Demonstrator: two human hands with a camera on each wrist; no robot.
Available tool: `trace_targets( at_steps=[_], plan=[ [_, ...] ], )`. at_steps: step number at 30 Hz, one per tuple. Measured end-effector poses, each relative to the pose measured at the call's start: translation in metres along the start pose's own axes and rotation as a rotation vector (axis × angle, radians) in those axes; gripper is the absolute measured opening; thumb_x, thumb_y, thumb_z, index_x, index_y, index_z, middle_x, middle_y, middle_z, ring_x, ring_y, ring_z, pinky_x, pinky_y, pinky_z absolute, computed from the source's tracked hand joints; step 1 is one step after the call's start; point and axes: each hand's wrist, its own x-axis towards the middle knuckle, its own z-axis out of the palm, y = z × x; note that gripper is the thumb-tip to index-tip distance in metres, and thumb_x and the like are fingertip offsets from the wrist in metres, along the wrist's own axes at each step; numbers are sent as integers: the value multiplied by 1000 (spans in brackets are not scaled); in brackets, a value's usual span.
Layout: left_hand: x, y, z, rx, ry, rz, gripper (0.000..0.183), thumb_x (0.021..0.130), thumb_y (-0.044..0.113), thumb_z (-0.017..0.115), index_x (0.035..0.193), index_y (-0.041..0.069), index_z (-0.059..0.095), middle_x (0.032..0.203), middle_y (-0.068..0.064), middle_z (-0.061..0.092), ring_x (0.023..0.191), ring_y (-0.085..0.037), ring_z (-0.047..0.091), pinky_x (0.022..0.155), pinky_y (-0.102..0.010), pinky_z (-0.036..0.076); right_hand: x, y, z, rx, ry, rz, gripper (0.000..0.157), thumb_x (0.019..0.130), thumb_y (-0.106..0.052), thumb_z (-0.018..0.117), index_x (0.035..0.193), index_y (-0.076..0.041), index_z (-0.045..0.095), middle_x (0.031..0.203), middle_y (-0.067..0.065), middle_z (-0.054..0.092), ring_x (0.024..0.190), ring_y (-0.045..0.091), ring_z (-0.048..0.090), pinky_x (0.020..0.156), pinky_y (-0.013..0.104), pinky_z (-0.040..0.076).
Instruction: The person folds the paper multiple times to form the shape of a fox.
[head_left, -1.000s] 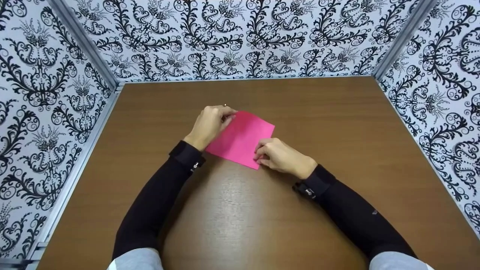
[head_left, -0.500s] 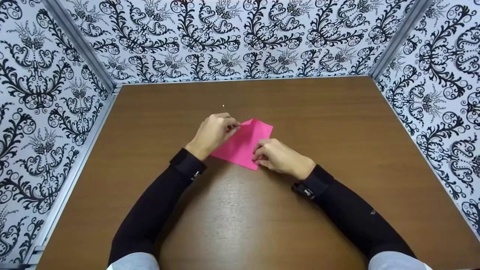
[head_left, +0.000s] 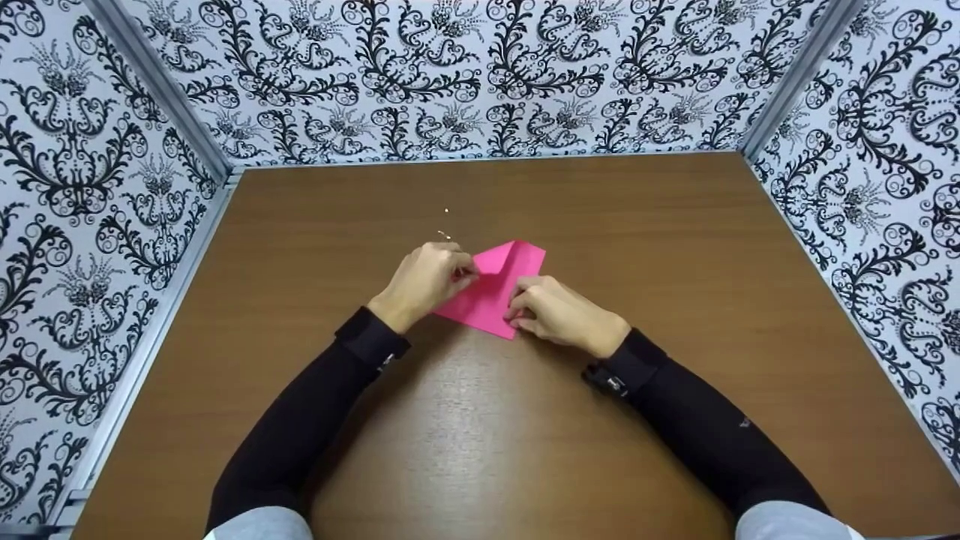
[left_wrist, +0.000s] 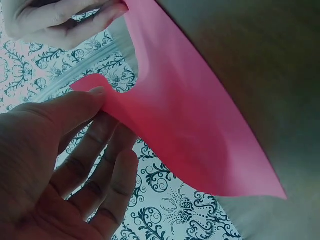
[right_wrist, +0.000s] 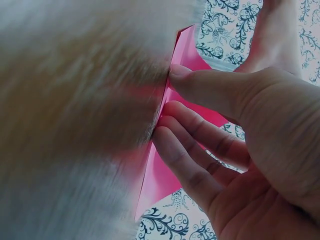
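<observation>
A sheet of pink paper (head_left: 480, 304) is on the brown table, its far left part lifted and folded over toward the right. My left hand (head_left: 429, 281) pinches the raised edge between thumb and fingers. In the left wrist view the paper (left_wrist: 185, 110) bends in a curve away from the thumb. My right hand (head_left: 566, 315) holds the sheet's right edge against the table. The right wrist view shows its thumb and fingertips along that edge, with the paper (right_wrist: 160, 172) rising behind them. The left hand covers the sheet's left side in the head view.
The wooden table (head_left: 465, 435) is bordered by a patterned back wall (head_left: 480, 82) and patterned side walls with grey metal posts. Tiny bright specks (head_left: 446, 211) show just beyond the left hand.
My left hand has come nearer and slightly right, bringing the paper's far left corner up and over the sheet. The right hand has stayed at the right edge.
</observation>
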Motion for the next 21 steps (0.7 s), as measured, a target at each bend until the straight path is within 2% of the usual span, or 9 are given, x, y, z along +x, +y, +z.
trace_targets(
  at_steps=[13,21],
  plan=[
    [-6,15,9,-28,-98,-19,5,102,9,90,106,12,92,102,-5,87,94,-24,85,85,-43,73,-1,-1,0,-52,30,-29,5,100,-4,90,101,-8,90,103,8,80,96,24,81,85,40,71],
    [-10,20,14,-34,-138,-19,6,99,8,91,101,14,91,99,-5,87,91,-23,84,81,-46,72,-2,-4,1,-93,31,16,7,101,-6,90,96,-8,86,101,9,78,90,22,77,79,39,69]
  ],
)
